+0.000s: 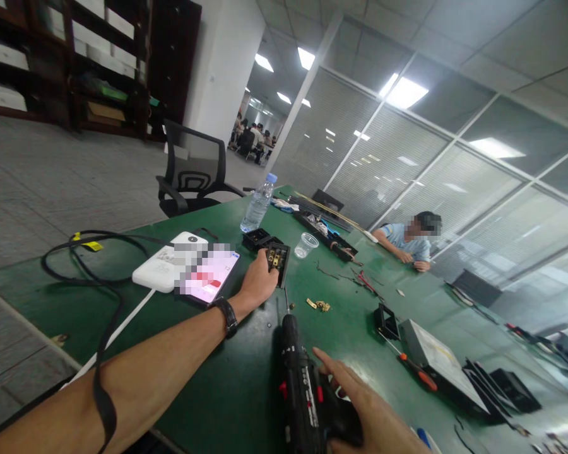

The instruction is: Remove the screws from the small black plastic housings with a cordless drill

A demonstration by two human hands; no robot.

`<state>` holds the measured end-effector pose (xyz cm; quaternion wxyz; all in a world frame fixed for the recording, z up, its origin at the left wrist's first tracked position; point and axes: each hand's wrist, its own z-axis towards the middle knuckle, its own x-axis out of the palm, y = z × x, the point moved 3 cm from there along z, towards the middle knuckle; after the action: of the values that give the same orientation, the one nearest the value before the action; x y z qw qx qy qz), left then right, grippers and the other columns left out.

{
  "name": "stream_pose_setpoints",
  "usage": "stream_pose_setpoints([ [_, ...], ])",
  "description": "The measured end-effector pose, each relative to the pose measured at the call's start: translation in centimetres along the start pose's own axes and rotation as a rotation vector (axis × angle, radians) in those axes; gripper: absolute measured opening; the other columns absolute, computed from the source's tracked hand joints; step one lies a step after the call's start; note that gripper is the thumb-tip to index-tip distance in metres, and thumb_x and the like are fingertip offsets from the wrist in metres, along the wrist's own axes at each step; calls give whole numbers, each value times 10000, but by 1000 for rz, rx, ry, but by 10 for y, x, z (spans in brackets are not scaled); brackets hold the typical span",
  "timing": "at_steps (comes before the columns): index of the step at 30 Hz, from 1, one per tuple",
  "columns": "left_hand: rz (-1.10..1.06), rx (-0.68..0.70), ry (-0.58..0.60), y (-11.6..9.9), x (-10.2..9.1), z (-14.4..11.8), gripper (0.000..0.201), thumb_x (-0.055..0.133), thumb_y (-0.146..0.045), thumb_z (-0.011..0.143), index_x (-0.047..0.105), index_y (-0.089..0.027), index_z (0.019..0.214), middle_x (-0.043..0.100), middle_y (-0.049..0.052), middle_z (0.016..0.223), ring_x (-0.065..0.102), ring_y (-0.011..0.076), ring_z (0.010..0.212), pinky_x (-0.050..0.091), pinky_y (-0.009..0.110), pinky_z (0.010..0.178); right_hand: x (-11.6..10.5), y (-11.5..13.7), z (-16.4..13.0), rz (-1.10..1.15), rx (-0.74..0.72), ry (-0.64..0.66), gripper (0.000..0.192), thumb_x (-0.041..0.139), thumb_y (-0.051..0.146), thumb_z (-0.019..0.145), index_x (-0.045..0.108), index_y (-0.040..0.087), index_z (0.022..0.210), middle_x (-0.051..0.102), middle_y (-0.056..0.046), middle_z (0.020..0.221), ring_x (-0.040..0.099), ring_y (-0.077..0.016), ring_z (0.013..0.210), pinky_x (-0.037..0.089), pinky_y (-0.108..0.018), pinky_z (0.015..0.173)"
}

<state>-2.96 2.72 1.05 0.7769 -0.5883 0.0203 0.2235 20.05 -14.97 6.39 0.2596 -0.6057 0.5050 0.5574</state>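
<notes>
My left hand (pixel 260 279) is closed on a small black plastic box (pixel 286 257), tilted up from the green table, with brass terminals (pixel 274 258) inside. A second black box (pixel 257 238) lies just behind it. My right hand (pixel 355 397) grips the handle of a black cordless drill (pixel 299 384), index finger stretched out along its side. The drill's thin bit points away from me, its tip near the box's lower edge; whether they touch I cannot tell. Loose brass pieces (pixel 320 305) lie on the table to the right of the bit.
Left of my hand lie a phone (pixel 213 277), a white power bank (pixel 168 268) and a black cable (pixel 108 277). A water bottle (pixel 259 205) and clear cup (pixel 305 246) stand beyond. An orange-handled screwdriver (pixel 419 372) and black frames are at right. A person (pixel 407 239) sits across the table.
</notes>
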Motion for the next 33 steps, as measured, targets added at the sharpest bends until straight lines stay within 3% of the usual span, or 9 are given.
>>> stream_pose_setpoints([
  [4,-28,-19,10,-2,-1,0,441,481,-156,817,458,-169,1257,680,163,1104,666,276,1034,498,391,915,1,-10,-15,90,9,-55,949,633,154,676,293,240,1558,507,-109,1480,479,-264,1355,370,-468,1129],
  [8,-48,-37,-4,-4,-3,1,428,489,-181,814,472,-166,1242,683,155,1091,667,271,996,498,394,901,-11,-21,-16,207,-58,-178,731,589,269,853,324,314,1533,582,-68,1367,553,-202,1254,418,-423,1087],
  [11,-87,-38,-16,-7,-6,2,371,485,-204,824,509,-173,1194,687,136,1078,665,254,983,498,383,902,-25,-24,11,155,-24,-270,536,450,288,964,385,235,1494,636,-78,1239,628,-167,1071,488,-376,988],
  [12,-102,-36,-20,-8,-7,1,352,482,-212,830,522,-177,1178,688,128,1078,663,248,987,497,378,905,-28,-23,25,76,-21,-242,509,406,264,982,389,203,1487,645,-83,1207,640,-158,1011,515,-354,931],
  [16,-141,-41,-47,-14,-11,-1,312,497,-259,829,570,-181,1122,700,104,1052,665,237,973,501,363,890,-36,-13,85,-6,-46,-210,471,505,252,962,471,166,1425,683,-61,1035,649,-143,809,540,-319,793],
  [19,-148,-50,-14,-17,-12,-2,316,498,-302,820,597,-177,1092,707,88,957,673,241,877,520,357,801,-34,-7,122,-79,-49,-203,384,594,380,947,573,186,1278,640,-81,1177,645,-203,965,548,-422,838],
  [24,-64,-51,-15,-14,-14,2,330,492,-353,806,617,-190,1064,699,67,877,666,247,807,521,354,729,-25,-4,158,-165,-16,-225,362,601,380,943,590,186,1248,608,-93,1253,624,-225,1047,539,-445,875],
  [33,-30,-59,13,-21,-17,0,350,508,-363,799,609,-196,1089,693,71,868,668,272,827,529,383,745,-36,-50,161,-175,126,-345,380,604,379,940,580,186,1267,593,-98,1280,614,-236,1074,532,-461,891],
])
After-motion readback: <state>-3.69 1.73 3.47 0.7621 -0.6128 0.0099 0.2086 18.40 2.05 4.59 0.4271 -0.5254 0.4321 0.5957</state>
